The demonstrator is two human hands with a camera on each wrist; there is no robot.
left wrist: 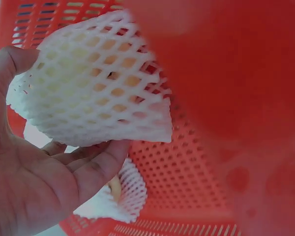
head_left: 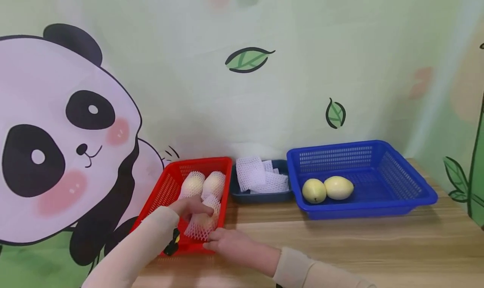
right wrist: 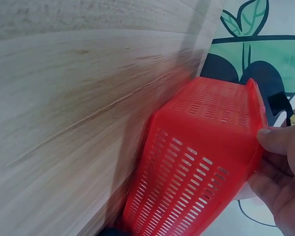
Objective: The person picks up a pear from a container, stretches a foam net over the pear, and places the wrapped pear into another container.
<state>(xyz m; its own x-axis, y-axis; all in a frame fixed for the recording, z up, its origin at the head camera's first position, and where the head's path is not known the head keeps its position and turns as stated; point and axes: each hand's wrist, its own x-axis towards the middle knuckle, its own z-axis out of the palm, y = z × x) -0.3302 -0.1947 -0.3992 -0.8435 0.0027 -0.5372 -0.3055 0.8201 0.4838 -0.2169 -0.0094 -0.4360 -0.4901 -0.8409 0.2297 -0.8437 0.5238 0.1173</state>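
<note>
In the red basket, my left hand holds a pale yellow fruit in a white foam net sleeve. Its thumb lies on one side of the net and its fingers on the other. The sleeve's loose end extends beyond the fruit. Several other netted fruits lie in the same basket, farther back. At the basket's near right corner, my right hand grips the rim, seen with the thumb on the edge in the right wrist view.
Right of the red basket stands a small dark blue tray with white foam net sleeves piled in it. Beside it, a larger blue basket holds two bare pale yellow fruits. A panda-printed cloth hangs behind the wooden table.
</note>
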